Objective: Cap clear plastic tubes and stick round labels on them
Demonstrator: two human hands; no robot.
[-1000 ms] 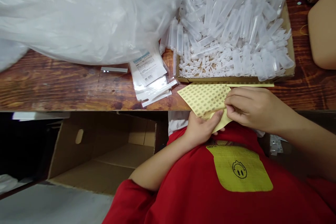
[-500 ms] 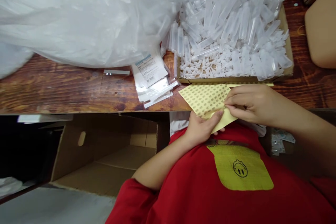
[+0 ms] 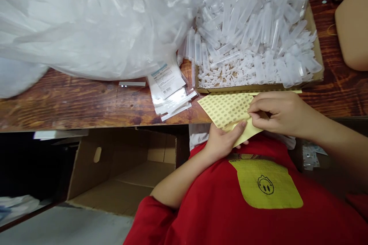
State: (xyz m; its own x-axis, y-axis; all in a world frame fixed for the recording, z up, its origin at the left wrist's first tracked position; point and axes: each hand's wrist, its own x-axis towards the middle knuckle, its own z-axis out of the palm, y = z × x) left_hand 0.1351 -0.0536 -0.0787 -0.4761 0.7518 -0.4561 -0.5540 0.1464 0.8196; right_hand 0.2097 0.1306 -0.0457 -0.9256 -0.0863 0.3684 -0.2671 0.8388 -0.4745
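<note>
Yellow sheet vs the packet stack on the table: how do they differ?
The yellow sheet is held by both hands, left hand and right hand, at the table edge; the packet stack lies untouched on the table. The sheet is yellow with rows of small round marks; the packets are white and clear with a printed label. Both are flat.

A tray [image 3: 314,42] of tubes [image 3: 253,30] sits on the bench [image 3: 86,103]; a plastic bag [image 3: 86,23] lies to its left, packets [image 3: 169,92] between them, a sticker sheet [image 3: 227,109] before the tray, and a carton [image 3: 120,168] below the bench.
</note>
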